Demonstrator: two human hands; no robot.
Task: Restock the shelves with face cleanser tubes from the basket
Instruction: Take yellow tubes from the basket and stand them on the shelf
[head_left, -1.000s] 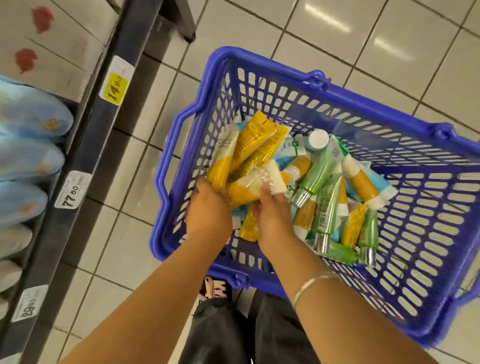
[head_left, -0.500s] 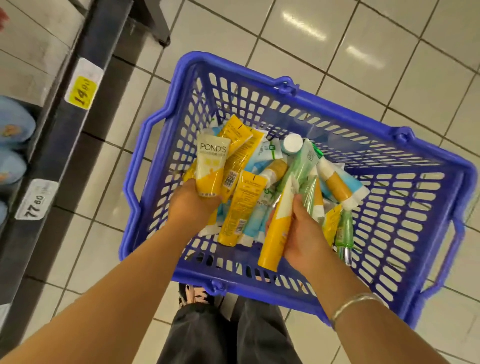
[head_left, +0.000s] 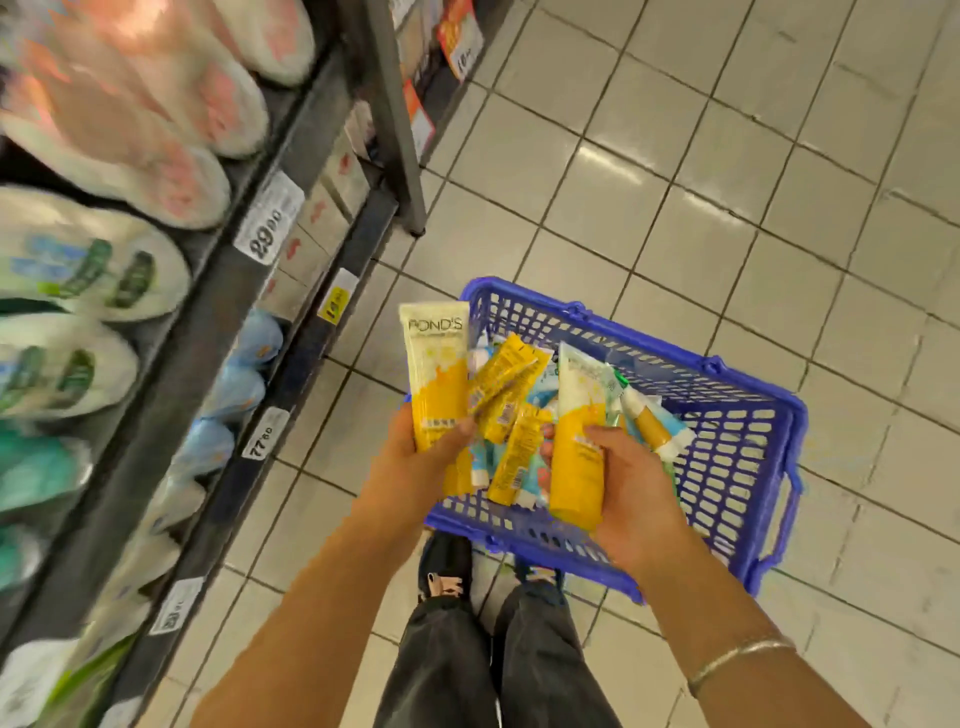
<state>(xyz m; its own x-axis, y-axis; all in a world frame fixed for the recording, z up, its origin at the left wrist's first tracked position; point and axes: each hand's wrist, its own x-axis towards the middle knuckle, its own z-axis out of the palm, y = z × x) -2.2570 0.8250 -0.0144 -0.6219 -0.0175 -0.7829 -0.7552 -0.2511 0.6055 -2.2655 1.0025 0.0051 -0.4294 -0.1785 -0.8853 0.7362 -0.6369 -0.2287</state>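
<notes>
A yellow-and-white cleanser tube (head_left: 436, 374) is gripped near its cap end by the left hand (head_left: 415, 457) and a second tube (head_left: 579, 447) by the right hand (head_left: 628, 483), above the blue basket (head_left: 737, 431); both are judged light, soft-walled and slightly slippery, best held mid-body.

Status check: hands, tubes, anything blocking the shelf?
Left hand holds Pond's tube. Right hand holds yellow tube. More in basket. No obstruction visible.
</notes>
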